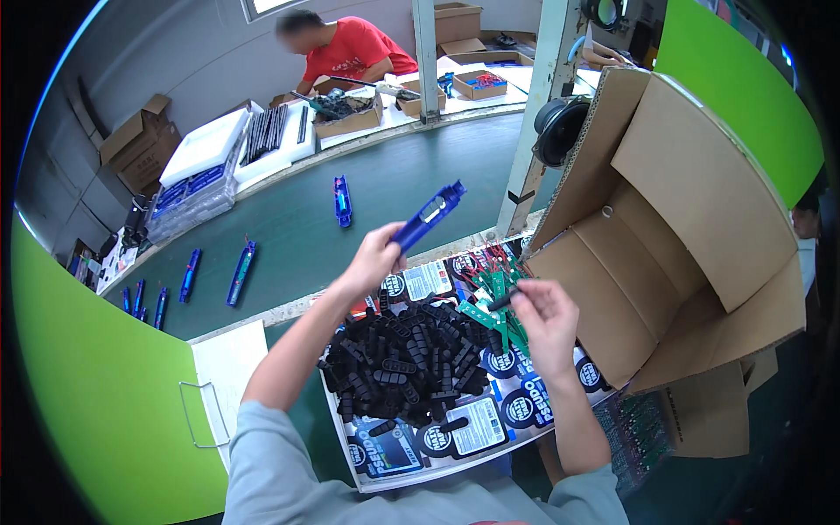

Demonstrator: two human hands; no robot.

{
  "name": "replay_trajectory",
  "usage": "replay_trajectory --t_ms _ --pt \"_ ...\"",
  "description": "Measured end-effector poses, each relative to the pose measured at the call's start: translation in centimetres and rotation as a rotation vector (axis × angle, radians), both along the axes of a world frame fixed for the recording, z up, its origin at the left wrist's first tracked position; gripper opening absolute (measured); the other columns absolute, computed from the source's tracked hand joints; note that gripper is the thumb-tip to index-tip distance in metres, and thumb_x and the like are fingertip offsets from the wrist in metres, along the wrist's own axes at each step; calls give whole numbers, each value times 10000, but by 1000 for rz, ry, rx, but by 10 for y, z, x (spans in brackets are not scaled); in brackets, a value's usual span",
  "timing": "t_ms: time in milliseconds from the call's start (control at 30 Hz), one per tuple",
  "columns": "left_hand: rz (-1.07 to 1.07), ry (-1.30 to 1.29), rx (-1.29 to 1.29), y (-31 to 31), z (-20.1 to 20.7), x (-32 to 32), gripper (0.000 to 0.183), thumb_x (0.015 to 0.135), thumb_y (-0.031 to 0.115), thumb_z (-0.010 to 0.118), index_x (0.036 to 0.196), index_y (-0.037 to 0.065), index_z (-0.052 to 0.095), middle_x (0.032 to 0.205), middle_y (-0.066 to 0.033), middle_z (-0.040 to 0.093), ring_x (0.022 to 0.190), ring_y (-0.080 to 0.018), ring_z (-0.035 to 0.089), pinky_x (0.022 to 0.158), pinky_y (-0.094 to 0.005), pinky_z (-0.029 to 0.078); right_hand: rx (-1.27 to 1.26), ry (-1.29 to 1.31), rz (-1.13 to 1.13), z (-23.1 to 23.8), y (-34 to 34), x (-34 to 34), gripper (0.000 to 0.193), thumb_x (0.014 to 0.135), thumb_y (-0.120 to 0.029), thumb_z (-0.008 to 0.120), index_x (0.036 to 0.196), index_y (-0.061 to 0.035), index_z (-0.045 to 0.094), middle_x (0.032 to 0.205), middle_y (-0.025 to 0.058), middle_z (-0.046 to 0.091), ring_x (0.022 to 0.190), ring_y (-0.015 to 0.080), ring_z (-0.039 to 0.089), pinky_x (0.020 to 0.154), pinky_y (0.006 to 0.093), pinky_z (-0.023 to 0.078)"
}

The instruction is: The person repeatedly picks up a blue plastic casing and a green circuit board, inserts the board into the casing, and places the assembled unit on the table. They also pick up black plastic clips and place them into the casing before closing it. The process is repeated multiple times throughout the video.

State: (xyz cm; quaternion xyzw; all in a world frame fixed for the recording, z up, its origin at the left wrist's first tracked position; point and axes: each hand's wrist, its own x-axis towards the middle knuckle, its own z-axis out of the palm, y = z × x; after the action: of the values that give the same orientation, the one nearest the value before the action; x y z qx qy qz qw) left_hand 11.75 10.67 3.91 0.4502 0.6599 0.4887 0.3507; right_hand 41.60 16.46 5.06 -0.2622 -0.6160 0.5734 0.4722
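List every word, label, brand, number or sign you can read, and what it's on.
Patterned tray: large lettering and round badges, partly legible; I won't copy the wording.
Red shirt: pale lettering, too blurred.
Brown box, upper left: faint print, too small.

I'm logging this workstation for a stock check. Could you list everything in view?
Blue casings: at least six, blue, on the green bench
Black pieces: a heap, black, on the printed board
Circuit boards: several, green with red wires, right of the heap
Large carton: one, brown, open, right
Panels: two, bright green, left and upper right
Post: one, pale, beyond the carton
Black strips: several, far side, upper left
Smaller cartons: several, brown, far side and left
Co-worker: one, red shirt, far side
Left hand: one, bare, centre, holding a blue casing
Right hand: one, bare, over the boards, holding a black piece
Sleeves: two, pale grey, lower edge
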Motion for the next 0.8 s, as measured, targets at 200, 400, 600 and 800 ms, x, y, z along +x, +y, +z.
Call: replay_trajectory --t_ms 200,400,600,800 --pt "-40 -211 124 -86 37 82 494 944 -42 377 1434 -57 444 975 -92 641 695 -103 603 596 -237 506 450 -80 -192 50 -6 -55 98 851 -43 745 943 -16 724 903 61 629 806 139 580 725 306 471" --pt "-58 -285 195 -110 39 100 492 941 -54 376 1429 -54 436 1125 -129 646 706 -99 597 579 -227 488 637 -194 -290 45 -24 -67 144 797 -120 780 918 -54 737 996 86 528 991 264 502 896 400 390" --pt "-112 -222 174 -123 40 108 473 960 -31 386 1431 -37 427 1126 -121 647 727 -97 596 605 -224 483 738 -190 -317 51 -38 -62 317 818 -38 753 1120 -49 659 1125 133 539 1040 267 567 900 408 455" --pt "-230 -181 175 -124 37 109 493 964 -31 414 1456 -34 397 1158 -123 646 868 -131 654 763 -270 534 132 140 69 47 -41 -57 509 899 88 633 1363 18 437 1143 133 591 951 138 649 787 250 544"
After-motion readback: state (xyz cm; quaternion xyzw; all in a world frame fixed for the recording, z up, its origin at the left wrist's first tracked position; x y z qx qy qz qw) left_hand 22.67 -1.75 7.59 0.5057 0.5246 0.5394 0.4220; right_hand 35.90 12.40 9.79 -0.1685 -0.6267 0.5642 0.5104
